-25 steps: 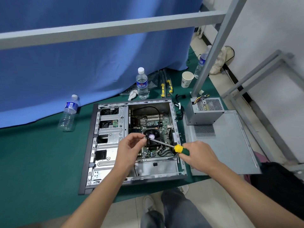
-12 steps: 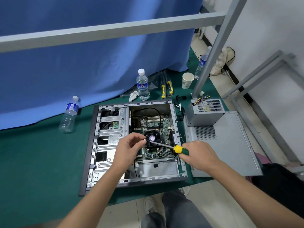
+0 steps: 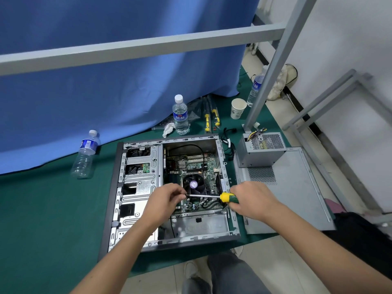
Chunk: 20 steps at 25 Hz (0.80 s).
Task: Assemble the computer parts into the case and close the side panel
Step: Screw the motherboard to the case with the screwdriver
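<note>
An open computer case lies flat on the green mat, its motherboard and black CPU fan exposed. My right hand grips the yellow-and-green handle of a screwdriver held level over the board. My left hand pinches the tip end of its metal shaft; whether a screw sits there I cannot tell. To the right of the case stands the grey power supply on the detached side panel.
Two water bottles stand and lie behind the case near the blue curtain. Spare yellow screwdrivers, a paper cup and a crumpled tissue lie at the back. A grey frame post rises right of the cup. My legs are below.
The screwdriver shaft has levelled out, with my right hand a little higher. My left hand stays pinched at the tip. The view shifted slightly.
</note>
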Tool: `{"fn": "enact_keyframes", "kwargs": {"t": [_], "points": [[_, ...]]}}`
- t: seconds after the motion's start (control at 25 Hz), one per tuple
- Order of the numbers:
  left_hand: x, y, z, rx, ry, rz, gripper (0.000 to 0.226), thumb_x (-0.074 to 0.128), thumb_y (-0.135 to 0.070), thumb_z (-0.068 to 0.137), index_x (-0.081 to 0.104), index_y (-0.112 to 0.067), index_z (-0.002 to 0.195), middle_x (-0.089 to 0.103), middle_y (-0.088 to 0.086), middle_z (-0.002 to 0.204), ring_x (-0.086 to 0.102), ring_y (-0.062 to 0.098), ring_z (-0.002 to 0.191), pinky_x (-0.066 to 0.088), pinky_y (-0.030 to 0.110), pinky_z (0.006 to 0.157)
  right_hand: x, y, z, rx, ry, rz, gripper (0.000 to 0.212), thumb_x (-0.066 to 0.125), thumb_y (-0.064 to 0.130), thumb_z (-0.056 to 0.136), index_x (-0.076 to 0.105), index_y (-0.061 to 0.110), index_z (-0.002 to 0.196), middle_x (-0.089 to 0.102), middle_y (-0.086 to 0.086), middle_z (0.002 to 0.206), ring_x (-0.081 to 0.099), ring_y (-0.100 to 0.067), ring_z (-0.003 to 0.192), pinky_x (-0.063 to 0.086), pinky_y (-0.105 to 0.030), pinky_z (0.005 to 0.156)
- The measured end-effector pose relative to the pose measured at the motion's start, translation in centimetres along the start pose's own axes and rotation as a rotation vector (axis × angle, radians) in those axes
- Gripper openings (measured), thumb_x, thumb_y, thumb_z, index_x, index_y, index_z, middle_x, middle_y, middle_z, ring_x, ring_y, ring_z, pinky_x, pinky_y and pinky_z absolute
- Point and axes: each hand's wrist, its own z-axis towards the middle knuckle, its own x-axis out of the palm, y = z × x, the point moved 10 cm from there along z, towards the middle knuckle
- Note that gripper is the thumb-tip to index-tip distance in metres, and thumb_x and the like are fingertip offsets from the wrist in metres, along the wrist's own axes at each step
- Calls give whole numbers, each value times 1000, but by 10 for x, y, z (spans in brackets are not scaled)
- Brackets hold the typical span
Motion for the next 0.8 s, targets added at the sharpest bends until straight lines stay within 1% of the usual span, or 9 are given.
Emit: {"fn": "enact_keyframes", "kwargs": {"t": [0.12, 0.2, 0.28, 0.4, 0.48, 0.56, 0.64, 0.72, 0.8], "points": [[6, 5, 7, -25, 31, 74, 10, 67, -18, 92, 69, -28, 90, 65, -18, 84, 61, 1, 76, 49, 18, 69, -5, 5, 5, -64, 19, 28, 17, 53, 35, 85, 58, 20, 80, 55, 5, 73, 57, -16, 65, 43, -28, 55], [10, 11, 13, -53, 74, 128, 13, 65, -19, 93, 65, -30, 89, 61, -20, 83, 58, -1, 76, 46, 15, 68, -2, 3, 9, -76, 100, 200, 21, 54, 33, 80, 62, 20, 96, 50, 9, 84, 57, -15, 75, 42, -28, 59], [14, 17, 19, -67, 126, 186, 14, 65, -18, 93, 62, -30, 88, 58, -21, 82, 56, -2, 76, 43, 12, 67, 4, -2, 13, -53, 208, 446, 34, 61, 29, 79, 60, 30, 113, 47, 15, 94, 54, -7, 80, 40, -25, 62], [26, 29, 24, -129, 170, 185, 16, 64, -14, 93, 60, -28, 86, 60, -15, 86, 59, 6, 81, 47, 19, 72, -6, -15, 24, -6, 184, 763, 28, 70, 22, 78, 61, 39, 99, 59, 14, 93, 62, -11, 79, 52, -32, 66], [40, 32, 23, -151, 189, 274, 11, 62, -13, 94, 63, -24, 95, 59, -8, 96, 58, 11, 86, 49, 23, 80, -12, -23, 32, 40, 140, 895, 21, 74, 27, 78, 63, 40, 90, 65, 11, 92, 66, -14, 77, 54, -37, 71], [59, 34, 23, -175, 205, 337, 14, 59, -10, 95, 64, -21, 103, 59, -4, 106, 59, 13, 90, 51, 24, 85, -11, -23, 40, 57, 160, 948, 17, 76, 34, 79, 63, 41, 88, 68, 7, 95, 69, -21, 77, 56, -43, 73], [74, 40, 22, -238, 201, 344, 15, 57, -11, 95, 64, -19, 105, 64, -1, 109, 61, 16, 94, 50, 26, 84, -7, -19, 45, 53, 188, 938, 16, 74, 36, 79, 61, 43, 87, 68, 7, 94, 69, -27, 76, 56, -46, 71], [79, 56, 18, -393, 154, 255, 17, 59, -11, 93, 68, -21, 103, 70, -1, 105, 64, 17, 95, 50, 27, 82, 1, -17, 47, 59, 201, 912, 16, 73, 37, 80, 60, 44, 86, 67, 12, 99, 69, -27, 75, 56, -43, 68], [85, 74, 9, -555, 98, 116, 15, 63, -11, 89, 73, -20, 98, 73, -2, 98, 67, 17, 92, 52, 26, 79, 12, -11, 45, 61, 230, 920, 15, 71, 35, 84, 58, 43, 88, 69, 6, 104, 68, -21, 68, 55, -38, 63]]}}
